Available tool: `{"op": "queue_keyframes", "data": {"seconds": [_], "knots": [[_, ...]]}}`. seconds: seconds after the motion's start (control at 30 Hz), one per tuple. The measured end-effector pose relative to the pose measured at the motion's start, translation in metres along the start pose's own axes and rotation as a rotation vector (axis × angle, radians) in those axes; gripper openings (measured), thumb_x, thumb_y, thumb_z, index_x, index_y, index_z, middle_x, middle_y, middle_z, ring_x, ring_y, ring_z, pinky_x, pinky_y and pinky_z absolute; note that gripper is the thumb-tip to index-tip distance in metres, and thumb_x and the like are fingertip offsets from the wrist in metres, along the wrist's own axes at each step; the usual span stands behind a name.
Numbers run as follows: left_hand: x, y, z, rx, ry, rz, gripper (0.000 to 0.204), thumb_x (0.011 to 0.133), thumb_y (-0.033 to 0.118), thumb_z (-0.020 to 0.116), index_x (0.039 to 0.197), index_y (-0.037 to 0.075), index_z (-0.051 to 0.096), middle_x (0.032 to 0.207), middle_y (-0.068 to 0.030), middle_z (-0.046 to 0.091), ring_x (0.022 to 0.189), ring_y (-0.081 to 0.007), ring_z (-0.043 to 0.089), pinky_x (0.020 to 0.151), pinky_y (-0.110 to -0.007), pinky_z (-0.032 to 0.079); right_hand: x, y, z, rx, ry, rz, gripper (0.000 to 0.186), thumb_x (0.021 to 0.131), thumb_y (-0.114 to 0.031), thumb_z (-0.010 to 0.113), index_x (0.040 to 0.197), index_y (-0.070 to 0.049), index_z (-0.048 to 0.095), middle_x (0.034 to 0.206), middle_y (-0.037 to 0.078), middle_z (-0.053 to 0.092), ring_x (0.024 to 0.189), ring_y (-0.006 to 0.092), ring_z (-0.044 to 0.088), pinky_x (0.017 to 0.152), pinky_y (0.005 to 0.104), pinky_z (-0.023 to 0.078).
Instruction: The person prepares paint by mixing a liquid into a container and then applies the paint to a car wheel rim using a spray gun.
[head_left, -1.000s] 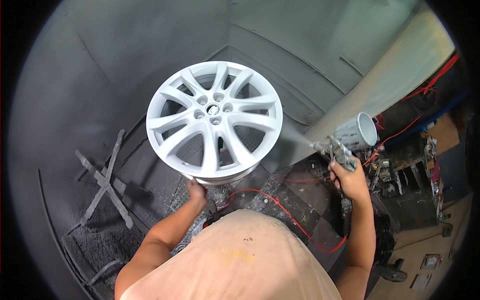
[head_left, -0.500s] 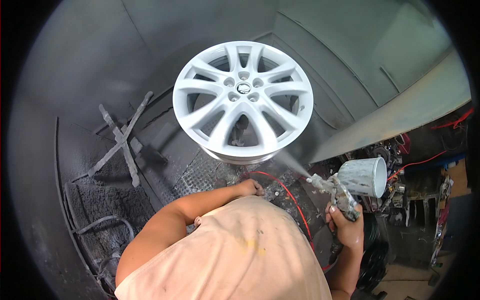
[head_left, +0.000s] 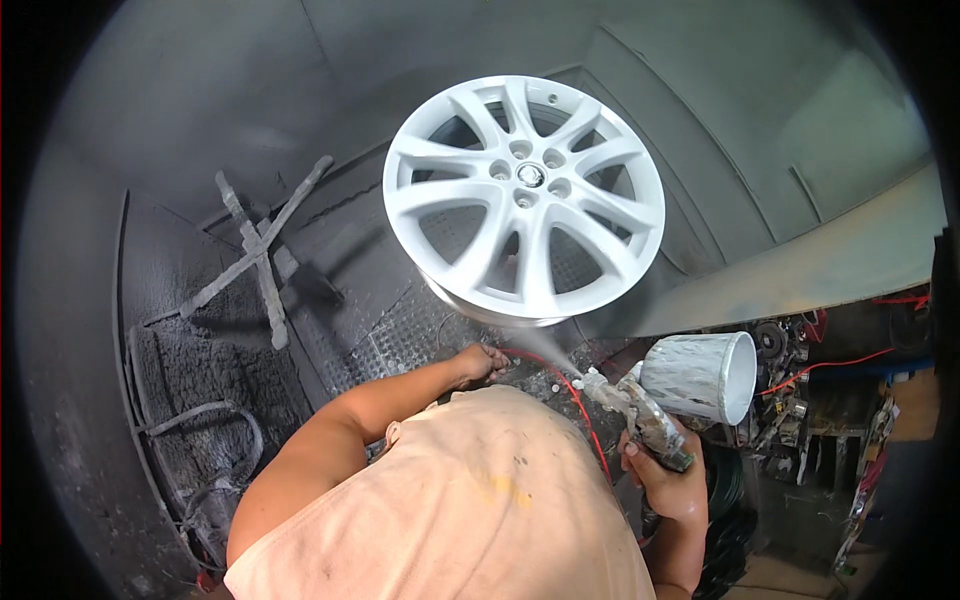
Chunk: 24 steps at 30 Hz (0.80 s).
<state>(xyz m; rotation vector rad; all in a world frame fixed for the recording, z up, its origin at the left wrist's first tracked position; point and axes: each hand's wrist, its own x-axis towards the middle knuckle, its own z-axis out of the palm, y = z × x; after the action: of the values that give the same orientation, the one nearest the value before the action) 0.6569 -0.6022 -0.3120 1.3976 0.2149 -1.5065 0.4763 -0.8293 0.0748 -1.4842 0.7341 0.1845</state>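
Note:
A white alloy wheel (head_left: 470,192) with several split spokes faces up, raised above the floor; what carries it is mostly hidden. My right hand (head_left: 665,480) grips a paint-crusted spray gun (head_left: 640,415) by its handle. A large white-grey cup (head_left: 695,375) is attached to the gun. From the nozzle, pale mist (head_left: 550,348) fans toward the wheel's lower rim, without the gun touching it. My left hand (head_left: 480,363) is closed, in front of my chest and below the wheel. Its curled fingers hide whatever they may hold, close to a red hose (head_left: 575,397).
At left stands a grey-coated cross-shaped stand (head_left: 262,245). Dark grey booth walls (head_left: 230,90) enclose the back and left. A pale curved panel (head_left: 800,270) borders the right, with cluttered shelves (head_left: 830,420) beyond it. A perforated plate (head_left: 395,350) lies on the floor.
The wheel has turned counterclockwise. The view has shifted, so the wheel sits farther right. My right hand and spray gun have moved left, nearer my body, still spraying. The left hand stays closed.

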Motion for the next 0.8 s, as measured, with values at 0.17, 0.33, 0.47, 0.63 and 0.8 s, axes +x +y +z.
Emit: {"op": "queue_keyframes", "data": {"seconds": [0.17, 0.33, 0.47, 0.63, 0.8], "knots": [[-0.011, 0.001, -0.006, 0.014, 0.024, -0.025, 0.011, 0.096, 0.009, 0.063, 0.101, -0.001, 0.065, 0.078, -0.0043, 0.066, 0.055, -0.0093, 0.054, 0.048, -0.025, 0.046, 0.004, -0.009, 0.001, -0.015, -0.051, -0.015, 0.03, 0.085, -0.001, 0.069, 0.114, 0.003, 0.066, 0.083, 0.003, 0.065, 0.075, 0.0082, 0.056, 0.069, 0.0243, 0.047], [-0.017, -0.004, -0.021, 0.028, 0.078, -0.009, 0.011, 0.097, 0.012, 0.063, 0.1, 0.001, 0.066, 0.08, -0.0046, 0.068, 0.055, -0.0084, 0.053, 0.048, -0.023, 0.045, 0.011, -0.02, -0.001, -0.146, -0.105, -0.076, 0.046, 0.083, 0.004, 0.069, 0.128, 0.003, 0.062, 0.095, 0.007, 0.069, 0.087, 0.0114, 0.06, 0.083, 0.0269, 0.049], [-0.022, 0.002, -0.03, 0.064, 0.093, -0.008, 0.012, 0.098, 0.013, 0.061, 0.099, 0.003, 0.069, 0.083, -0.0041, 0.069, 0.058, -0.0079, 0.053, 0.052, -0.022, 0.045, 0.014, -0.033, 0.006, -0.193, -0.146, -0.121, 0.046, 0.084, 0.004, 0.068, 0.129, 0.003, 0.061, 0.096, 0.005, 0.069, 0.09, 0.0117, 0.06, 0.086, 0.0272, 0.048], [-0.003, 0.02, -0.093, -0.172, 0.202, 0.021, 0.012, 0.098, 0.007, 0.056, 0.105, 0.003, 0.064, 0.089, -0.0065, 0.069, 0.066, -0.0117, 0.058, 0.059, -0.026, 0.049, 0.042, -0.082, 0.028, -0.17, -0.007, -0.124, 0.037, 0.089, -0.002, 0.068, 0.125, 0.002, 0.062, 0.092, 0.001, 0.066, 0.083, 0.007, 0.056, 0.074, 0.0236, 0.048], [0.018, 0.066, -0.156, -0.292, 0.349, 0.306, 0.025, 0.088, -0.005, 0.047, 0.109, 0.0, 0.06, 0.086, -0.0107, 0.065, 0.066, -0.0184, 0.06, 0.059, -0.032, 0.052, 0.054, -0.118, 0.012, -0.221, 0.275, -0.293, 0.017, 0.093, -0.007, 0.066, 0.108, 0.002, 0.063, 0.075, -0.002, 0.06, 0.062, 0.005, 0.052, 0.054, 0.0226, 0.042]]}}
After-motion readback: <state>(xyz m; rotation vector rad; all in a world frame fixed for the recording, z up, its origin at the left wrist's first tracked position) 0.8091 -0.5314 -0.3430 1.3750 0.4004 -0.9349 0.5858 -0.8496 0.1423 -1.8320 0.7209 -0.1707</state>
